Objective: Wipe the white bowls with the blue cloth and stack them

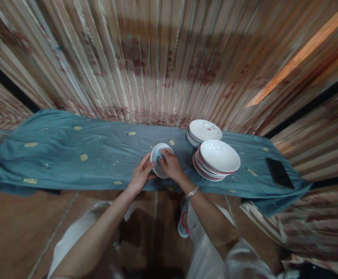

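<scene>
A small white bowl [162, 173] is tilted toward me above the near edge of the cloth-covered table. My left hand [140, 175] grips its left side, fingers wrapped round the rim and under it. Inside the bowl, my right hand [171, 164] presses a pale blue cloth [157, 152] against the surface; the fingers hide part of it. To the right stands a stack of white bowls with red rims [219, 155], and behind it a stack of white plates [202, 130], the top one bearing a floral print.
A blue-green tablecloth [99, 170] with yellow patches covers the long narrow table. At its right end lies a dark phone [279, 173]. A striped curtain [163, 69] hangs close behind, and black poles [311, 104] slant at both sides.
</scene>
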`<state>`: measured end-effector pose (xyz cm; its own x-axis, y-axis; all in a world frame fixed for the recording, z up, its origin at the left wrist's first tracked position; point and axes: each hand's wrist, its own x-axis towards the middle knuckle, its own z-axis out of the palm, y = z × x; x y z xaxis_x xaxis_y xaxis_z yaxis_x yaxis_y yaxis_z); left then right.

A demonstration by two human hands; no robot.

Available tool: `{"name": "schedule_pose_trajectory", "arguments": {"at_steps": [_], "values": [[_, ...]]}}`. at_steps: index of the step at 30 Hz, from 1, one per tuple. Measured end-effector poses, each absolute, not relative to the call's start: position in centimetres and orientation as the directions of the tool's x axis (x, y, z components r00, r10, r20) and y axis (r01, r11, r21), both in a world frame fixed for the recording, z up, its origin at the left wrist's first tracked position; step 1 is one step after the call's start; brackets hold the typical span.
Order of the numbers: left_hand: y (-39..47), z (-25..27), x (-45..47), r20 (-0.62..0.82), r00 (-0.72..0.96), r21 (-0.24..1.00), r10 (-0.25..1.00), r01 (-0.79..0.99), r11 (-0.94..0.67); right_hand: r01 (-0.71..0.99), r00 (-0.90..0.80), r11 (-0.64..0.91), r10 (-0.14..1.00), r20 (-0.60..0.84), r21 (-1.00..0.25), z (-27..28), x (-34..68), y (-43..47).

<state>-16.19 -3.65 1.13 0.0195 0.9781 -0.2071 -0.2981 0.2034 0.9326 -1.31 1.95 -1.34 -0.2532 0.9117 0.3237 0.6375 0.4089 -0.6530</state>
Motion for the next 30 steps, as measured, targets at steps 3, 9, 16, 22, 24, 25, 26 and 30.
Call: {"name": "schedule_pose_trajectory", "arguments": {"at_steps": [3,9,16,22,24,25,26,30], "values": [[-3.8,1.0,-16.2,-0.212,0.020,0.930,0.977,-0.303,0.208,0.423,-0.290,0.420,0.902,0.319,-0.803,-2.0,-2.0,1.8],[-3.9,0.8,-16.2,-0.227,-0.011,0.924,0.974,-0.320,0.212,0.217,-0.510,0.363,0.834,0.212,-0.906,-1.4,-0.8,0.5],[-3.6,0.7,-16.1,-0.226,-0.038,0.927,0.973,-0.316,0.203,0.555,-0.572,0.419,0.820,0.037,-0.719,-0.3,1.6,-0.2],[-3.4,0.8,-16.1,-0.217,-0.052,0.938,0.975,-0.286,0.194,0.825,-0.448,0.428,0.893,0.035,-0.369,0.6,2.1,-0.6],[-3.4,0.8,-16.1,-0.213,-0.046,0.938,0.976,-0.290,0.191,0.858,-0.421,0.418,0.905,0.058,-0.299,0.9,2.1,-0.4],[-3.4,0.9,-16.1,-0.214,-0.041,0.936,0.976,-0.294,0.193,0.865,-0.413,0.416,0.908,0.075,-0.279,1.0,2.1,-0.2],[-3.4,0.9,-16.1,-0.215,-0.038,0.934,0.976,-0.298,0.194,0.870,-0.402,0.412,0.911,0.093,-0.269,1.0,2.0,0.1],[-3.4,0.9,-16.1,-0.216,-0.031,0.931,0.976,-0.308,0.196,0.875,-0.306,0.354,0.933,0.188,-0.332,0.3,2.1,1.2]]}}
